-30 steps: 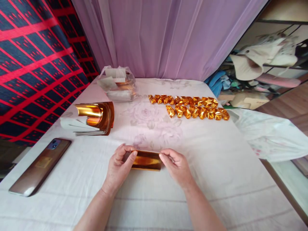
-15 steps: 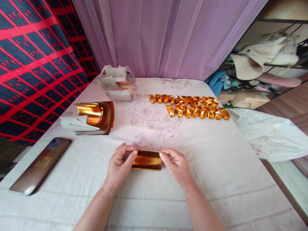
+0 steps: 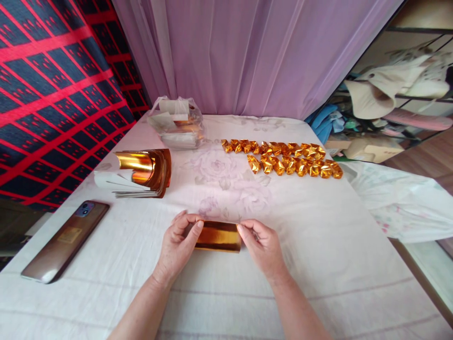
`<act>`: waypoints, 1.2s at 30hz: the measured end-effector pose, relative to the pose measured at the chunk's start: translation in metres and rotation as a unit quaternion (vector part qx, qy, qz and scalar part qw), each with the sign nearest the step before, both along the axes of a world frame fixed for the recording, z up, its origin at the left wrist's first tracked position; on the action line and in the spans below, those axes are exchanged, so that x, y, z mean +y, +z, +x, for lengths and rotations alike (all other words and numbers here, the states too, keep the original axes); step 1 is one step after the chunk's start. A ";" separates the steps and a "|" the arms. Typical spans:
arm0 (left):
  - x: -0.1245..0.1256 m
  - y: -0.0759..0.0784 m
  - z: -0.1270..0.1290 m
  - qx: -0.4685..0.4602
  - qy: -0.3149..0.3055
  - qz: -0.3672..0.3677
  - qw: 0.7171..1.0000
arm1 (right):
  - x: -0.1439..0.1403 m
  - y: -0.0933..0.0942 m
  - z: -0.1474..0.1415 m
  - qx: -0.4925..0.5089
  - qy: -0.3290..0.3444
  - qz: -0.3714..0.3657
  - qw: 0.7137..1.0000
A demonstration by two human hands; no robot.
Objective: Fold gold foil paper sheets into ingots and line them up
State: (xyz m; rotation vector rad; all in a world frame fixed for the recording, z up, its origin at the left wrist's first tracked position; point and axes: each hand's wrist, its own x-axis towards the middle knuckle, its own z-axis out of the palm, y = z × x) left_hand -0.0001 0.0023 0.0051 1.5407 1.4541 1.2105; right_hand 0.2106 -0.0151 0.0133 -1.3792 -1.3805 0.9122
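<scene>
Your left hand (image 3: 177, 245) has its thumb and fingertips closed on the left end of a gold foil sheet (image 3: 218, 236), and your right hand (image 3: 264, 248) pinches the right end the same way, so the sheet sits directly between the two hands, low over the white cloth (image 3: 318, 264). You hold it folded or rolled into a short, wide band: glossy, mirror-like, deep amber with a brighter gold streak along its upper edge and darker brown reflections in the middle. Its long edges run straight from one hand to the other; whether the underside touches the cloth cannot be told.

Beyond your left hand and further to its left lies a stack of gold sheets (image 3: 145, 172), its top leaves curling up. Well left of that hand a phone (image 3: 67, 241) lies face down. Far ahead of both hands stands a clear plastic bag (image 3: 177, 125), and ahead of your right hand two rows of folded gold pieces (image 3: 283, 158) lie side by side.
</scene>
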 end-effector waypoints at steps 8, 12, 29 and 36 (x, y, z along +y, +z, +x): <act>-0.001 0.004 -0.001 0.011 -0.006 -0.005 1.000 | -0.001 -0.005 -0.002 -0.008 -0.011 0.008 1.000; -0.001 0.003 -0.001 0.019 0.000 -0.004 1.000 | -0.001 -0.005 -0.001 -0.012 -0.011 0.002 1.000; 0.003 0.006 0.008 0.194 0.007 0.065 0.979 | 0.001 -0.001 0.004 -0.169 -0.028 0.050 0.984; 0.003 0.005 0.008 0.229 0.002 0.069 0.971 | 0.003 -0.002 0.005 -0.212 -0.040 0.076 0.974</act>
